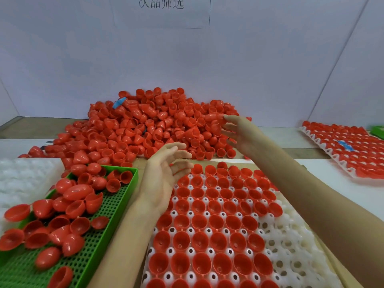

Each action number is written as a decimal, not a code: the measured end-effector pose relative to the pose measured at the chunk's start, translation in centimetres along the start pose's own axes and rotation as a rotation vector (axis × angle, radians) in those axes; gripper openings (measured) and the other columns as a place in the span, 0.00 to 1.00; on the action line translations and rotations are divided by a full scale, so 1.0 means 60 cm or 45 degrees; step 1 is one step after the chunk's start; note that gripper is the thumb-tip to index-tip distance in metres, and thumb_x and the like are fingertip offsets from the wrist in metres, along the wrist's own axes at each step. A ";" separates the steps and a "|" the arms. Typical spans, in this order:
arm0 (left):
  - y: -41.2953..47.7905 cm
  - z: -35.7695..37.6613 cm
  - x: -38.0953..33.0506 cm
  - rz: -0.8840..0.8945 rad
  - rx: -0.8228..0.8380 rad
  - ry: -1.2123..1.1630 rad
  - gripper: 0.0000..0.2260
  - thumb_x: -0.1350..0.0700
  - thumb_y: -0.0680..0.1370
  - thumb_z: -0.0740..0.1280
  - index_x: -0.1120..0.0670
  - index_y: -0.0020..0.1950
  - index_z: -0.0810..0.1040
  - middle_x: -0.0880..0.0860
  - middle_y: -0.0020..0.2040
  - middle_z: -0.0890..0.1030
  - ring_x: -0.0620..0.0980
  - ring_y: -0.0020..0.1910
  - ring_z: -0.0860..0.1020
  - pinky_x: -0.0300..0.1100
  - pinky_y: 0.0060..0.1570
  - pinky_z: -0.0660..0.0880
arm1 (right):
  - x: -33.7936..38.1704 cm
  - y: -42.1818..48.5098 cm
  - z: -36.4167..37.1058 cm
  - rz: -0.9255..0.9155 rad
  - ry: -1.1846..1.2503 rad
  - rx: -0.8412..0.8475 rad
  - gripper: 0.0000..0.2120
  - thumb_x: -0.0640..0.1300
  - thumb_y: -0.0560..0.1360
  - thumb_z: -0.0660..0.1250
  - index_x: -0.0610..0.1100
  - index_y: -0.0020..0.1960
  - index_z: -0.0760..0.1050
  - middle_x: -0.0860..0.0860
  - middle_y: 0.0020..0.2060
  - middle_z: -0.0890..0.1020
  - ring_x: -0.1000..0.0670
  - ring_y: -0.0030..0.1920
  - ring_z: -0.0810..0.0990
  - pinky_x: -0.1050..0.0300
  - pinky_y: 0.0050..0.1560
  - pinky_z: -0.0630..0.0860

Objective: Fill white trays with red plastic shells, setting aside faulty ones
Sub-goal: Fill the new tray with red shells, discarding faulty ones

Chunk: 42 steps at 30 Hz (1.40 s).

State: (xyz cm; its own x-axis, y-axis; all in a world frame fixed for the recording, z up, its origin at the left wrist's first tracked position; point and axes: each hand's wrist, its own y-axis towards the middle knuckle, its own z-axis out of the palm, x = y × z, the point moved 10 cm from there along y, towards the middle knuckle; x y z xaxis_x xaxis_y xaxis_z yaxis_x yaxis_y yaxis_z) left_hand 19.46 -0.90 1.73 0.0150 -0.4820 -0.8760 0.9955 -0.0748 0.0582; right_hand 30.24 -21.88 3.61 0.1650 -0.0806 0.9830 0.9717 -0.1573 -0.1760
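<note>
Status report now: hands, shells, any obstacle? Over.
Left hand open above white plastic tray, partly filled. Right hand open, fingers touching heap of red plastic shells. Nothing in the way.

this is a factory sorting bench, a small hand-inspection station rather than a home or a shop. identical red plastic shells (pixel 145 125) lie by the hundred in a loose heap on the bench (pixel 291 138). in front sits a white moulded tray (pixel 291 246) with rows of sockets, most of them holding a shell open side up. a filled tray (pixel 342 148) lies off to the right and a bare white tray (pixel 25 179) at the left. a green perforated bin (pixel 97 235) holds a jumble of separated shells. plain white partition boards (pixel 249 69) close the station in. a printed sheet (pixel 161 9) of chinese characters, cut off at the top edge, is fixed to the back board.
</note>
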 end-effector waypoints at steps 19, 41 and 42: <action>-0.014 0.068 0.026 -0.092 0.370 0.093 0.13 0.48 0.79 0.69 0.48 0.63 0.82 0.55 0.54 0.85 0.55 0.47 0.85 0.43 0.43 0.81 | 0.015 -0.250 0.040 -0.759 -0.140 0.367 0.06 0.40 0.77 0.68 0.42 0.48 0.83 0.49 0.48 0.86 0.47 0.52 0.85 0.54 0.56 0.80; 0.004 0.019 -0.022 0.078 0.164 -0.261 0.16 0.45 0.78 0.68 0.56 0.56 0.84 0.50 0.42 0.81 0.45 0.39 0.78 0.39 0.44 0.79 | 0.004 -0.249 0.020 -0.773 -0.107 0.210 0.07 0.47 0.80 0.62 0.48 0.51 0.77 0.53 0.29 0.70 0.52 0.27 0.65 0.60 0.25 0.63; 0.008 -0.013 -0.036 0.117 0.022 -0.453 0.14 0.45 0.78 0.68 0.54 0.52 0.84 0.50 0.41 0.81 0.45 0.37 0.78 0.39 0.41 0.79 | 0.004 -0.248 0.020 -0.778 -0.117 0.207 0.06 0.46 0.81 0.62 0.47 0.51 0.78 0.53 0.29 0.71 0.52 0.27 0.66 0.59 0.25 0.63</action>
State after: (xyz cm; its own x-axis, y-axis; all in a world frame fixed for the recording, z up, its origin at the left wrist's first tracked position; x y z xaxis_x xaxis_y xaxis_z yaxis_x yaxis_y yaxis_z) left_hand 19.99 0.80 3.26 0.0674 -0.7609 -0.6453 0.9897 -0.0308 0.1397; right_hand 16.02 -18.36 6.53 -0.4204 0.0624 0.9052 0.9071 0.0037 0.4210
